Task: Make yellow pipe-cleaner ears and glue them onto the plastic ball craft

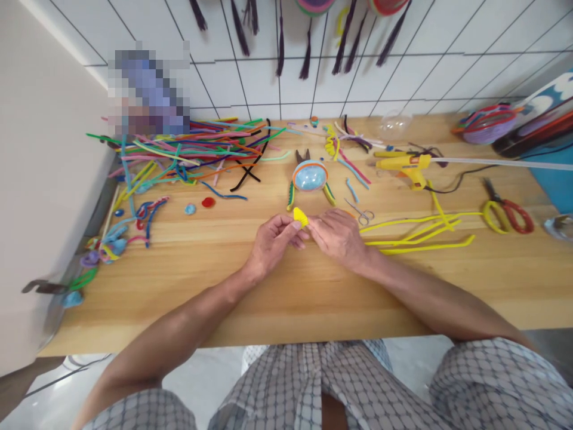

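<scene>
Over the middle of the wooden table, my left hand (274,240) pinches a small ribbed yellow piece of coiled pipe cleaner (299,217) between thumb and fingers. At the right edge of that piece, the closed fingertips of my right hand (339,237) grip it too; their exact hold is partly hidden. Just beyond my hands lie pliers with green and yellow handles (330,194), and a clear dome with an orange rim (310,177) rests across them. Several loose yellow pipe cleaners (421,237) stretch out to the right of my right hand.
Many coloured pipe cleaners (210,149) are heaped at the back left. To the right are a yellow glue gun (409,165) with its cord, large scissors (505,214) and small scissors (364,216). A red pompom-like piece (208,202) lies left of my hands. A tiled wall (295,89) closes the back.
</scene>
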Action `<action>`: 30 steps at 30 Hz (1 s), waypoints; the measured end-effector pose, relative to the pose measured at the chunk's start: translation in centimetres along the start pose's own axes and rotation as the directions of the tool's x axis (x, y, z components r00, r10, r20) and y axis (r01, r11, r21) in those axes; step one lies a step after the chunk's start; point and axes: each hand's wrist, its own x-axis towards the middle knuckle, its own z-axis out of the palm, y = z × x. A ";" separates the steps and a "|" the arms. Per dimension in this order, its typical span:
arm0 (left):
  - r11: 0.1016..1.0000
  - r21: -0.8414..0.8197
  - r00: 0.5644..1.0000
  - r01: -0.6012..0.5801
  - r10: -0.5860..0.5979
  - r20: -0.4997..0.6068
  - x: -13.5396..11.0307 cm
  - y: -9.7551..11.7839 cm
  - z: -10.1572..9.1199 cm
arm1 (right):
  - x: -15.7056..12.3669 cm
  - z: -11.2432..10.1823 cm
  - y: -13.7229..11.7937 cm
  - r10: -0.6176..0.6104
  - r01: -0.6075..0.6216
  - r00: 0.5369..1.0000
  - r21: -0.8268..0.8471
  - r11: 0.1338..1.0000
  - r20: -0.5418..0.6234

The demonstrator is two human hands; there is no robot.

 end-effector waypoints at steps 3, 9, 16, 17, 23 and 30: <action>1.000 -0.010 1.000 0.010 -0.010 0.011 0.1 -0.1 0.0 | 0.0 0.1 0.1 0.034 -0.035 0.999 0.058 0.998 0.024; 1.000 -0.017 1.000 0.015 -0.015 -0.008 0.2 -0.1 -0.1 | -0.1 0.5 0.2 0.010 -0.009 0.999 0.015 1.000 -0.038; 1.000 0.023 1.000 -0.012 0.013 -0.001 0.3 -0.2 -0.2 | -0.2 1.0 0.5 -0.009 0.010 1.000 0.026 1.000 -0.022; 0.999 0.036 1.000 -0.020 0.021 -0.004 0.3 -0.2 -0.2 | -0.2 1.1 0.5 -0.009 0.009 1.000 0.028 1.000 -0.019; 0.988 0.132 0.994 -0.084 0.093 -0.061 0.3 -0.3 -0.4 | 0.3 2.1 0.5 -0.019 0.016 1.000 0.091 0.996 0.025; 0.967 0.230 0.990 -0.111 0.127 -0.057 0.6 -1.0 -0.7 | 0.6 3.6 0.1 -0.022 0.020 0.999 0.091 0.996 0.025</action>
